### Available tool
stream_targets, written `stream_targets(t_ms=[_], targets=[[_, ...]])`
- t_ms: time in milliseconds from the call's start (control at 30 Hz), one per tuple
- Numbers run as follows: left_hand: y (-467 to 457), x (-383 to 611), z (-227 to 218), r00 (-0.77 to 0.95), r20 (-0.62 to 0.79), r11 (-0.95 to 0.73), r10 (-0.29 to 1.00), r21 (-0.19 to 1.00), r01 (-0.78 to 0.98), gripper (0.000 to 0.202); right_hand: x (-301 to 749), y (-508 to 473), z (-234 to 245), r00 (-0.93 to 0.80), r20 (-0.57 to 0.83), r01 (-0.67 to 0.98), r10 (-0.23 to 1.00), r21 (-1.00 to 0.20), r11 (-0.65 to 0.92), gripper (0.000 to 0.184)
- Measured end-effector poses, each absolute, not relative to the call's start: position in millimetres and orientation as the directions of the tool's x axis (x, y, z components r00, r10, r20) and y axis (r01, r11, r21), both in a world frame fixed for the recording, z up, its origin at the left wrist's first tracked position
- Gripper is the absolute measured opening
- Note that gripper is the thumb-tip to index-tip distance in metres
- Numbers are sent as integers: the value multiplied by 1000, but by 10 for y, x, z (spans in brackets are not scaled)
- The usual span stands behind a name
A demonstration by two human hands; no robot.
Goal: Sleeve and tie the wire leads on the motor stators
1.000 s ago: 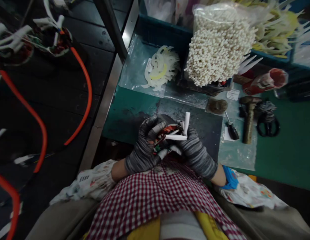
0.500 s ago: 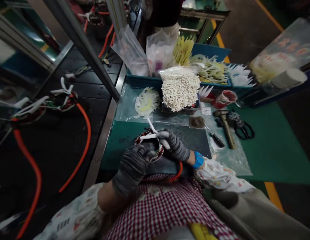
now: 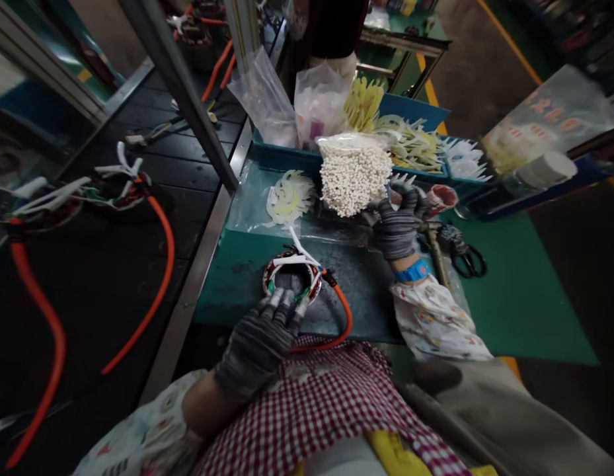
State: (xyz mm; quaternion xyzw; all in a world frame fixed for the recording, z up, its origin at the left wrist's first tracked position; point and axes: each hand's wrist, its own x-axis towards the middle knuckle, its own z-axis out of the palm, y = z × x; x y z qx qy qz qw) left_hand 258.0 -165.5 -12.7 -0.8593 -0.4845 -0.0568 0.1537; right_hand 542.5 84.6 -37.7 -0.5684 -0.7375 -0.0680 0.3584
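Note:
A round wound coil part (image 3: 293, 276) with white strips sticking up and an orange cable (image 3: 342, 320) lies on the dark mat at the bench's near edge. My left hand (image 3: 262, 337), in a grey glove, rests on its near rim with fingers stretched flat. My right hand (image 3: 398, 225), also gloved, is out at the right of the bag of white sticks (image 3: 355, 173), fingers curled near the small tools there. Whether those curled fingers hold anything is hidden.
A blue bin (image 3: 297, 158) at the back holds plastic bags and yellow-white strips. A pile of white curved pieces (image 3: 289, 198), a hammer-like tool (image 3: 438, 254) and black scissors (image 3: 460, 254) lie on the green bench. Left, a dark conveyor (image 3: 113, 264) carries more coils with orange cables.
My right hand left the coil and reached back to the right, beside the bag of white sticks. The coil now lies flat on the mat under my left fingers. The view tilted up.

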Motion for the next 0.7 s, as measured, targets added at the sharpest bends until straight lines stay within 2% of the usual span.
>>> stream_targets(t_ms=[67, 200, 267, 333, 367, 433, 500, 533, 600, 700], targets=[[-1619, 2493, -186, 527, 282, -509, 802, -138, 850, 47, 5417, 849, -391, -87, 654, 821, 752, -381, 426, 23], [-1579, 2439, -409, 440, 436, -510, 785, 51, 859, 41, 5419, 556, -224, -70, 686, 552, 725, -579, 600, 12], [-1616, 2523, -528, 333, 488, -443, 806, 126, 888, 40, 5433, 267, -16, 17, 669, 399, 743, -686, 608, 7], [-1670, 2659, -613, 205, 530, -335, 823, 160, 929, 36, 5440, -59, 212, 130, 581, 199, 803, -809, 553, 16], [-1689, 2726, -641, 150, 550, -287, 822, 171, 943, 32, 5432, -215, 305, 92, 509, 137, 856, -858, 495, 21], [-1685, 2821, -676, 83, 576, -243, 813, 206, 948, 23, 5375, -480, 403, -133, 305, 154, 943, -933, 324, 18], [-1617, 2835, -704, 111, 588, -305, 801, 241, 922, 18, 5270, -664, 361, -257, 173, 258, 951, -936, 240, 11], [-1565, 2816, -718, 138, 593, -347, 793, 254, 903, 16, 5210, -729, 297, -243, 174, 299, 954, -922, 245, 10], [-1455, 2748, -741, 185, 616, -417, 766, 257, 872, 14, 5107, -828, 136, -135, 278, 323, 951, -895, 308, 6], [-1345, 2654, -734, 219, 621, -449, 752, 240, 861, 17, 5079, -972, -37, -79, 391, 216, 917, -891, 399, 3]])
